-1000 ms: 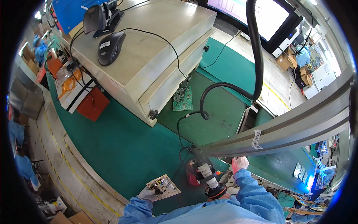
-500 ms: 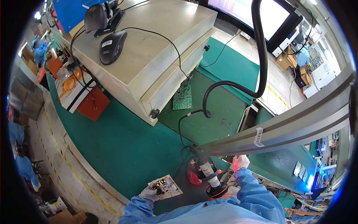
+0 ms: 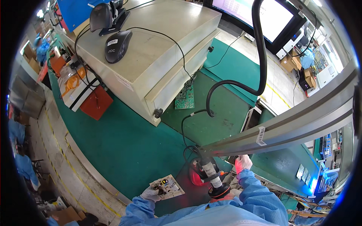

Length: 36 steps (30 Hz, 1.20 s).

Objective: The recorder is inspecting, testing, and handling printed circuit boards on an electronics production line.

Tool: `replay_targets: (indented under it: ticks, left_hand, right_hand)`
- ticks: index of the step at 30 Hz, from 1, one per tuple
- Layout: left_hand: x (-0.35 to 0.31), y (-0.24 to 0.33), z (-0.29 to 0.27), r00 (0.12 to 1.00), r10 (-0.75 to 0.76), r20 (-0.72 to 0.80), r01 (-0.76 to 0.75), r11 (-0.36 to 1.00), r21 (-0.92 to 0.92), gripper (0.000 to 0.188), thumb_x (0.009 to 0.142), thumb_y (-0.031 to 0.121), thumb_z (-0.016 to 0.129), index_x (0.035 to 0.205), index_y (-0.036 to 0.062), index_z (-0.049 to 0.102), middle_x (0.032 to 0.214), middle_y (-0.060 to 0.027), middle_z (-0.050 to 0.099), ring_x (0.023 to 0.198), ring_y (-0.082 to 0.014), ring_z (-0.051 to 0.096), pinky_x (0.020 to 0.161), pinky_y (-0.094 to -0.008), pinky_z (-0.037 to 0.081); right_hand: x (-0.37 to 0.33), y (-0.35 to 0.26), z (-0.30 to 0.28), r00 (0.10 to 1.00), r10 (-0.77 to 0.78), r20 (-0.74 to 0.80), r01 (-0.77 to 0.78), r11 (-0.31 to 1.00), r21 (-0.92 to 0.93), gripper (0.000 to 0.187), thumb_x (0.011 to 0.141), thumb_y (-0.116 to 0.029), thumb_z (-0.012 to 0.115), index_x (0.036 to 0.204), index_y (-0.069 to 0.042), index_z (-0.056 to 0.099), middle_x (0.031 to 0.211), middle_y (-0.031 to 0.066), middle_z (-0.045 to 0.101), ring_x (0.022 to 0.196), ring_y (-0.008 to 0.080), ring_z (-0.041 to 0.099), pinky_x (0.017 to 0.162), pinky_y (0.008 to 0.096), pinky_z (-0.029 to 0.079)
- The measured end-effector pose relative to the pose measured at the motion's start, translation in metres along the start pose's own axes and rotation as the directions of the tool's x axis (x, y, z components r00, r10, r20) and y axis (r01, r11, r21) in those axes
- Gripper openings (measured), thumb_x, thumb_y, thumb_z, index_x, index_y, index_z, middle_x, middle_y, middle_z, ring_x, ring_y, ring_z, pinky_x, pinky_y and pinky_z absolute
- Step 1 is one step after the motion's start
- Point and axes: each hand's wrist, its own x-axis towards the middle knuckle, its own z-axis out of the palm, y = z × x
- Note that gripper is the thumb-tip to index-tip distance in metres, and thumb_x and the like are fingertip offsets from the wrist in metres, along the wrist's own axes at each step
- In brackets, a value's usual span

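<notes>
Green-matted table [image 3: 124,150] carries small pale circuit board [image 3: 168,187] near lower edge; gloved left hand [image 3: 151,194] fingers pinch its left corner. Gloved right hand [image 3: 242,163] beside hanging screwdriver [image 3: 212,177], finger state unclear.

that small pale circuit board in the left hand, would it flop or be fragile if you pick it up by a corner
The circuit board looks flat and unbent though the left hand grips only one end, so it is probably stiff. It looks thin, so likely light. Small parts stand up from its face, so rough handling could damage them.
</notes>
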Motion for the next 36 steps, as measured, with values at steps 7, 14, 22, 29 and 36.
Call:
replay_targets:
  ticks: [7, 14, 22, 29, 36]
  left_hand:
    - [0.001, 0.0, 0.008, 1.0, 0.007, -0.019, -0.007, 1.0, 0.017, 0.079, 0.068, 0.007, 0.079, 0.138, 0.0043, 0.044, 0.13, -0.0159, 0.056, 0.12, -0.0355, 0.053, 0.102, -0.0558, 0.04]
    - [-0.002, -0.005, -0.016, 0.999, 0.013, 0.045, -0.012, 0.999, -0.03, 0.078, 0.067, 0.009, 0.08, 0.137, 0.0046, 0.045, 0.128, -0.0151, 0.057, 0.118, -0.0333, 0.055, 0.101, -0.0552, 0.041]
    - [0.0, 0.002, 0.014, 1.0, -0.02, -0.001, 0.02, 1.0, 0.007, 0.075, 0.07, 0.011, 0.08, 0.137, 0.0049, 0.046, 0.132, -0.0161, 0.054, 0.122, -0.0363, 0.051, 0.104, -0.0556, 0.038]
    - [0.001, 0.003, 0.018, 1.0, -0.019, -0.004, 0.019, 1.0, -0.004, 0.076, 0.068, 0.007, 0.08, 0.135, 0.0034, 0.045, 0.134, -0.0157, 0.051, 0.123, -0.0337, 0.05, 0.104, -0.0552, 0.039]
    - [0.001, 0.003, 0.021, 1.0, -0.011, 0.003, 0.011, 1.0, 0.013, 0.079, 0.068, 0.01, 0.081, 0.137, 0.0037, 0.045, 0.132, -0.0168, 0.054, 0.122, -0.0355, 0.051, 0.105, -0.0559, 0.036]
  right_hand:
    - [-0.001, 0.0, -0.001, 0.998, 0.038, 0.04, -0.038, 0.999, 0.008, 0.018, 0.071, -0.003, 0.058, 0.086, -0.013, 0.059, 0.076, 0.0102, 0.061, 0.073, 0.0332, 0.061, 0.062, 0.0443, 0.049]
    - [0.001, -0.005, -0.004, 0.999, 0.036, 0.034, -0.037, 0.998, 0.045, 0.018, 0.07, -0.003, 0.058, 0.085, -0.012, 0.059, 0.076, 0.0097, 0.061, 0.073, 0.0329, 0.061, 0.063, 0.0437, 0.049]
    - [0.001, -0.003, -0.003, 0.998, 0.047, 0.039, -0.048, 0.999, 0.015, 0.019, 0.07, -0.002, 0.058, 0.086, -0.013, 0.059, 0.076, 0.01, 0.061, 0.075, 0.0327, 0.062, 0.064, 0.0431, 0.049]
    - [0.0, -0.003, -0.002, 0.999, 0.048, 0.026, -0.049, 0.998, 0.04, 0.018, 0.071, -0.003, 0.058, 0.085, -0.013, 0.059, 0.075, 0.0098, 0.061, 0.074, 0.0324, 0.062, 0.063, 0.0429, 0.049]
    - [0.001, -0.003, 0.0, 1.0, 0.016, -0.001, -0.016, 0.999, 0.042, 0.014, 0.071, -0.004, 0.059, 0.081, -0.013, 0.059, 0.073, 0.0089, 0.06, 0.072, 0.031, 0.061, 0.062, 0.0423, 0.049]
